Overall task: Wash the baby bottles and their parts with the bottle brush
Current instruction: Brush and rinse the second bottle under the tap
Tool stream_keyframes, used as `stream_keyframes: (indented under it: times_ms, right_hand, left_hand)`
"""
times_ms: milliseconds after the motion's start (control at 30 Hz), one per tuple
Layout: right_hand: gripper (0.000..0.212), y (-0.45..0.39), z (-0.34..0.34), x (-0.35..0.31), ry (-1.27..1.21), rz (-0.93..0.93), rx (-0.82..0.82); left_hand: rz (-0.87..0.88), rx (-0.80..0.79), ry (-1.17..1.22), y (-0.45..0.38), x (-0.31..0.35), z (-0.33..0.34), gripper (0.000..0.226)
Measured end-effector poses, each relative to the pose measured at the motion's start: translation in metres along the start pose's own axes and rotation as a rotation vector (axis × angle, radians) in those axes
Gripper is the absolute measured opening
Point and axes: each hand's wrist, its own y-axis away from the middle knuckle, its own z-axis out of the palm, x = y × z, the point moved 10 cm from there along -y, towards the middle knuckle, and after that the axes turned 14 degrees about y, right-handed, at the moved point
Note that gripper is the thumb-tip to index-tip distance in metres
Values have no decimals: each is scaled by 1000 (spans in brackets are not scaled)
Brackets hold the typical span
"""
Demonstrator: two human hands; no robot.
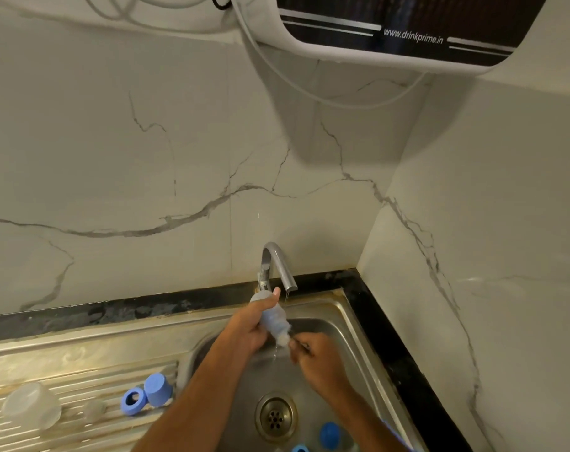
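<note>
My left hand (254,324) grips a clear baby bottle (273,322) over the steel sink (339,316), its mouth tilted down to the right. My right hand (313,353) grips the thin handle of the bottle brush (298,343); the brush head sits inside the bottle, which looks soapy and bluish. Water drips from the bottle mouth. A thin stream falls from the tap (278,265) just behind the bottle. On the drainboard at left lie a blue ring (133,400), a blue cap (158,389), a clear cap (32,405) and a small clear part (94,410).
A blue part (329,435) and another blue piece (299,448) lie in the basin near the drain (275,416). A black counter edge (391,337) borders the sink. Marble walls close the corner; a water purifier (407,31) hangs overhead with hoses.
</note>
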Motion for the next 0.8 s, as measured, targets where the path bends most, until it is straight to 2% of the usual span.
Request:
stream_keyframes:
  times_ms: [33, 100, 200, 300, 400, 567, 633, 700, 767, 800]
  right_hand:
    - [27, 5, 1, -4, -35, -31, 0]
    - [29, 13, 2, -3, -181, -48, -73]
    - [27, 17, 1, 6, -391, 36, -200]
    - [24, 14, -1, 1, -564, 55, -218]
    - [22, 21, 1, -5, -726, 60, -280]
    - [22, 15, 8, -5, -762, 75, -303]
    - [22, 19, 15, -3, -786, 90, -336]
    - [23, 22, 16, 4, -763, 97, -359]
    - [23, 15, 13, 9, -728, 128, -327]
    - [23, 11, 13, 8, -700, 143, -298]
  left_hand:
    - [-5, 12, 23, 3, 3, 0, 36]
    - [2, 38, 67, 4, 9, -6, 34]
    - [8, 36, 172, -1, 10, -13, 60]
    - [-7, -79, 226, 4, -6, 7, 65]
    - [48, -112, 322, 0, 9, 8, 65]
    - [-2, -161, 283, 1, -7, 11, 64]
    - [28, -152, 291, -1, 0, 1, 67]
    - [87, -121, 269, -8, 13, -14, 81]
    - [73, -138, 180, -9, 12, -15, 97]
    - [47, -136, 122, -7, 6, -15, 94]
